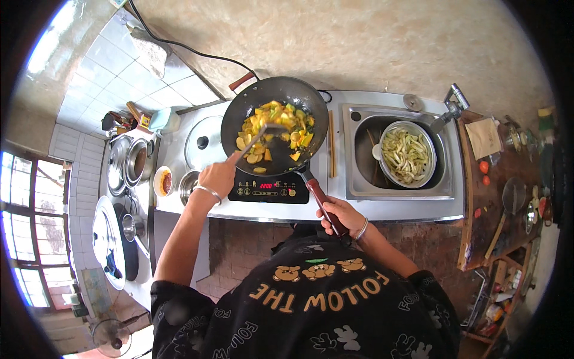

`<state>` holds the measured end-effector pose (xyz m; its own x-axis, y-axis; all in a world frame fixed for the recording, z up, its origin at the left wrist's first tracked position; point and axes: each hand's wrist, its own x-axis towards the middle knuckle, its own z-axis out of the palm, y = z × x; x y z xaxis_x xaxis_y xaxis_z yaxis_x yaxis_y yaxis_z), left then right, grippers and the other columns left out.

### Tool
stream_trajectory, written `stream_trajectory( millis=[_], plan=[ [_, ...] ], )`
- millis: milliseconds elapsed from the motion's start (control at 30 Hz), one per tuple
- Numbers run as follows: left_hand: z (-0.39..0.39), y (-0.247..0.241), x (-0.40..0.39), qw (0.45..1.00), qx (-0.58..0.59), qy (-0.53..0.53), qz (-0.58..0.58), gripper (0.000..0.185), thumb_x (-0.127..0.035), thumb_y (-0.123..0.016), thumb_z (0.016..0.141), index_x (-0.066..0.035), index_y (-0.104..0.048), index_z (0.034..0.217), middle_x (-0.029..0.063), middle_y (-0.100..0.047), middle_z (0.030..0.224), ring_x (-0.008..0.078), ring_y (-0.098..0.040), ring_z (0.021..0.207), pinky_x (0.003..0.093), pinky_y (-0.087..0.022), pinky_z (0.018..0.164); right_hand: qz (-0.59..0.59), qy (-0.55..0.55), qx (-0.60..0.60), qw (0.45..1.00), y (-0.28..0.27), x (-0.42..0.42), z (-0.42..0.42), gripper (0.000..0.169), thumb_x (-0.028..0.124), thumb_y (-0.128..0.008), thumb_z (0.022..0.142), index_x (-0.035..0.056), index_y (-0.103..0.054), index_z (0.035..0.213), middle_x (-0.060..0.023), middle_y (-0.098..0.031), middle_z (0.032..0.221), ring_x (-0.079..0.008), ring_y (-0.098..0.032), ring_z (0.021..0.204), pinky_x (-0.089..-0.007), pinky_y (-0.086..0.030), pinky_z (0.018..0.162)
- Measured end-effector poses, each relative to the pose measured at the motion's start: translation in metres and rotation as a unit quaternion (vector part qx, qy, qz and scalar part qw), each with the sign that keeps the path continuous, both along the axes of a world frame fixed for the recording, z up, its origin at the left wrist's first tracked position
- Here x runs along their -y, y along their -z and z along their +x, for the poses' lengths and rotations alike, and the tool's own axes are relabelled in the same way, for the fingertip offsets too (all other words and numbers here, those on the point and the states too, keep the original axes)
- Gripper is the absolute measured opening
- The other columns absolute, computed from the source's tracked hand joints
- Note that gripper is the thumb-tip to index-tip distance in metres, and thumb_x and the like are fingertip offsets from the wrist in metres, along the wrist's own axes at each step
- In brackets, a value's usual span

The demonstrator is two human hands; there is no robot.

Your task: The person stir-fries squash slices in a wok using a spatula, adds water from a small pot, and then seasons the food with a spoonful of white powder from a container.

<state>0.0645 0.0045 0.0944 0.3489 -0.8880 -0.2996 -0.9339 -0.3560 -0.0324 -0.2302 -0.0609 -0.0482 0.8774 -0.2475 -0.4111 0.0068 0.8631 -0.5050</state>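
Observation:
A dark wok (280,161) sits on a black induction cooker (267,190) with a lit red display. Sliced yellow and green vegetables (278,121) lie in it. My left hand (218,179) grips the handle of a spatula (256,138), whose blurred head is among the vegetables. Around the wok's reddish-brown long handle (319,195) my right hand (343,216) is closed, near the counter's front edge. A pair of wooden chopsticks (332,143) lies right of the wok. Left of it are a glass lid (202,157), partly hidden, and a metal bowl (188,186).
Right of the wok, a steel sink (399,197) holds a colander (431,168) of pale green cut vegetables under a faucet (448,114). A bowl of red and yellow seasoning (165,181) stands at left. Pots (136,161) line the left counter; a wooden table (493,220) adjoins at right.

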Motion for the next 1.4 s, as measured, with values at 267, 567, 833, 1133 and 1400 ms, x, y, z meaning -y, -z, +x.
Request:
stream_trajectory(
  millis=[267, 567, 833, 1133, 1400],
  plan=[
    [0.075, 0.102, 0.027, 0.992, -0.006, -0.007, -0.127, 0.034, -0.012, -0.04, 0.084, -0.008, -0.043, 0.117, 0.0237, -0.059, 0.083, 0.0382, -0.058, 0.08, 0.0447, -0.046, 0.07, 0.0, 0.005, 0.008, 1.0, 0.002, -0.001, 0.001, 0.033, 0.023, -0.048, 0.087, 0.0079, -0.04, 0.116, -0.0051, -0.052, 0.083, -0.0118, -0.052, 0.056, -0.0271, -0.046, 0.046],
    [0.038, -0.072, -0.057, 0.988, -0.149, 0.025, -0.038, 0.039, -0.014, -0.041, 0.081, -0.007, -0.047, 0.119, 0.0237, -0.058, 0.091, 0.0382, -0.055, 0.085, 0.0419, -0.042, 0.076, 0.006, 0.003, 0.011, 1.0, -0.001, 0.001, -0.003, 0.034, 0.022, -0.046, 0.089, 0.0081, -0.039, 0.119, -0.0049, -0.051, 0.084, -0.012, -0.051, 0.057, -0.0272, -0.046, 0.046],
    [0.007, -0.043, -0.018, 0.995, -0.014, 0.053, 0.088, 0.04, -0.013, -0.037, 0.082, -0.013, -0.044, 0.121, 0.0195, -0.06, 0.087, 0.0366, -0.057, 0.082, 0.0441, -0.043, 0.074, -0.001, 0.002, 0.013, 1.0, 0.003, 0.0, -0.002, 0.031, 0.024, -0.048, 0.088, 0.0096, -0.041, 0.114, -0.0044, -0.051, 0.084, -0.0116, -0.052, 0.057, -0.0269, -0.046, 0.046],
    [0.064, 0.054, 0.018, 0.902, -0.278, -0.243, -0.226, 0.036, -0.018, -0.042, 0.083, -0.008, -0.05, 0.116, 0.0137, -0.058, 0.067, 0.0282, -0.057, 0.062, 0.0431, -0.04, 0.053, 0.006, 0.008, -0.005, 1.0, -0.002, 0.001, -0.003, 0.034, 0.021, -0.047, 0.088, 0.0084, -0.038, 0.119, -0.0053, -0.051, 0.084, -0.0124, -0.051, 0.056, -0.027, -0.046, 0.046],
    [0.029, 0.111, 0.049, 0.941, -0.227, -0.002, -0.25, 0.037, -0.019, -0.042, 0.084, -0.014, -0.043, 0.121, 0.0227, -0.058, 0.075, 0.0391, -0.056, 0.073, 0.0469, -0.042, 0.063, -0.008, -0.003, -0.032, 0.999, -0.008, 0.001, -0.001, 0.036, 0.02, -0.047, 0.088, 0.0084, -0.038, 0.12, -0.0049, -0.051, 0.084, -0.0117, -0.051, 0.056, -0.0267, -0.046, 0.046]
  ],
)
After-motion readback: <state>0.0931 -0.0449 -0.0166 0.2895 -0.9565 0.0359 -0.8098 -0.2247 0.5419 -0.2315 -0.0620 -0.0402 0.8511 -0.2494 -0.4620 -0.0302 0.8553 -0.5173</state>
